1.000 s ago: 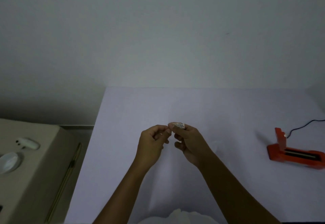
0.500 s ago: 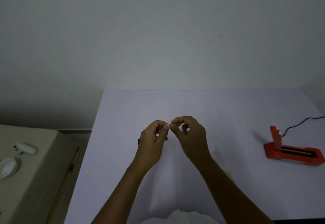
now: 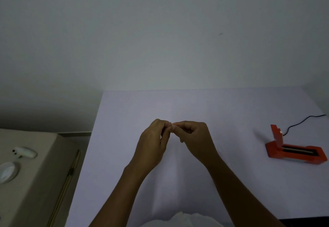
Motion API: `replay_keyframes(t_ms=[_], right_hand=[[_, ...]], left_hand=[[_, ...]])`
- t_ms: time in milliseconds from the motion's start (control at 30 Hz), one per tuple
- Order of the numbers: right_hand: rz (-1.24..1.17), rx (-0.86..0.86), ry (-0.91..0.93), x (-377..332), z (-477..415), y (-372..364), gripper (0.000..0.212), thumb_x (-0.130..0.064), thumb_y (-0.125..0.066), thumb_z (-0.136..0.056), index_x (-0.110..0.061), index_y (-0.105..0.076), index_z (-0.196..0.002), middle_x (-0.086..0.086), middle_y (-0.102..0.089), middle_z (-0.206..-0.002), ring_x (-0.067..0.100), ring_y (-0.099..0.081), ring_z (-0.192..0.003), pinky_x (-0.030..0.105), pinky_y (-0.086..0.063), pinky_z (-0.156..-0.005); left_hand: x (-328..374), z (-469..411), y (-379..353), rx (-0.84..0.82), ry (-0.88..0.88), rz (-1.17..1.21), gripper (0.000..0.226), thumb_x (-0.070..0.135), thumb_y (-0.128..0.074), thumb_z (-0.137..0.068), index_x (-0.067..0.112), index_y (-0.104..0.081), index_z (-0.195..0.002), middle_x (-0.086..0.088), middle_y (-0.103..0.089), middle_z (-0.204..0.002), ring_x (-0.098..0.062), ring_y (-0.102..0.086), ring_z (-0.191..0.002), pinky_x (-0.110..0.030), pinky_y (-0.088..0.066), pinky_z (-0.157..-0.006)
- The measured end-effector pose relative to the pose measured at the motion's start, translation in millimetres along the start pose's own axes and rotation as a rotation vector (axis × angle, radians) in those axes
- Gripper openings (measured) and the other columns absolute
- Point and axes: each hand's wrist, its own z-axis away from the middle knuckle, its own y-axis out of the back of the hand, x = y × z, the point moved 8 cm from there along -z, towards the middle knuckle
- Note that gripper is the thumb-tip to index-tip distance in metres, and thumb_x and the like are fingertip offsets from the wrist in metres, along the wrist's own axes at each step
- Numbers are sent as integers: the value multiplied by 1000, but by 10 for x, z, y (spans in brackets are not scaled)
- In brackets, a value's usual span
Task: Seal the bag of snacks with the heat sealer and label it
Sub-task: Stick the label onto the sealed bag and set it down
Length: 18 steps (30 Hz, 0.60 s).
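- Pinching a tiny whitish label (image 3: 170, 125) between the fingertips of the left hand (image 3: 153, 146) and the right hand (image 3: 194, 137), both curled in tight on it, backs of the hands facing up.
- Holding that label in the air over the middle of the pale lilac worktop (image 3: 124, 119), apparently not touching the surface.
- Seeing only a sliver of it poking out where the thumbs and forefingers are meeting: pale, thin, papery-looking, and way too small and blurry for reading any print.
- Not managing to make out its full shape either, with most of it hiding behind the fingers.
- Spotting the red heat sealer (image 3: 292, 151) sitting well off to the right on the worktop, nowhere near the hands, with its lid standing up at the left end and a dark slot with a pale strip running along the base.
- Noticing a black cord (image 3: 302, 122) trailing from the lid end toward the right edge.
- Catching a white crumpled thing (image 3: 179, 220) at the very bottom edge between the forearms; honestly not able to tell what it is.
- Off to the left, looking down at a beige surface (image 3: 44, 164) carrying a small white gadget (image 3: 25, 152), a round clear dish (image 3: 7, 172) and a thin stick (image 3: 73, 169) lying along its edge.
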Motion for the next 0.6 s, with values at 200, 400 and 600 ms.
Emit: replay_keyframes(t_ms=[200,400,600], right_hand=[[20,29,6,-5,4,29,10,-24,-73,-86,-16,-79,-89,-11,-71,-62,4,-58,-48,17,-47,-52],[-49,90,-51,95,23,75,10,-17,-73,-87,-11,-79,-82,-15,-68,-56,3,-57,-46,11,-42,-51],[-339,251,-358,568,79,290,16,-7,-64,-89,-9,-76,-79,21,-68,-70,20,-44,-50,25,-35,-43]], left_hand=[[-28,15,-48,-17,17,27,12,29,-48,-99,26,-59,-96,11,-60,-92,-8,-59,-84,-29,-56,-73],[-129,42,-157,-24,195,205,13,21,-50,-98,22,-59,-89,9,-59,-83,-8,-54,-69,-23,-47,-61],[-530,172,-469,-45,468,395,22,18,-49,-99,1,-58,-89,-11,-62,-74,2,-50,-48,-13,-42,-51]])
